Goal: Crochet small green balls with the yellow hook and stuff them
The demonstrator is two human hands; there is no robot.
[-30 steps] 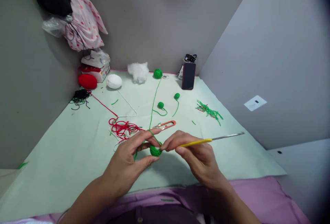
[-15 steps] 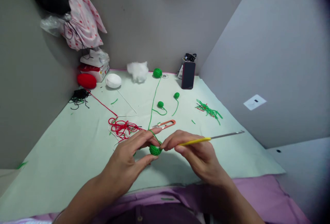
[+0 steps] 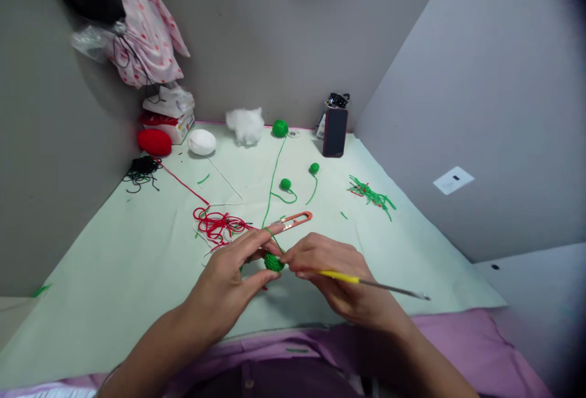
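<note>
A small green crocheted piece [image 3: 273,262] is pinched between the thumb and fingers of my left hand [image 3: 229,276]. Green yarn [image 3: 276,240] runs over the left index finger and down to the piece. My right hand [image 3: 336,273] grips a yellow-handled crochet hook [image 3: 341,276]; its far metal end points right and slightly down. The working tip is hidden at the piece, by the right fingertips. Just beyond the left fingers lies an orange-handled pair of thread snips [image 3: 300,219], partly covered by the hand.
Two small green crocheted balls [image 3: 285,185] with yarn tails lie ahead, before a green yarn ball [image 3: 280,128] and white stuffing [image 3: 246,126]. Tangled red yarn [image 3: 220,224] is at left, green scraps [image 3: 372,193] at right. A phone [image 3: 336,133] stands near the back wall.
The crochet hook has turned in my right hand: its far end has swung from pointing slightly up to pointing down. My right hand has rolled with it; the left hand stays nearly still.
</note>
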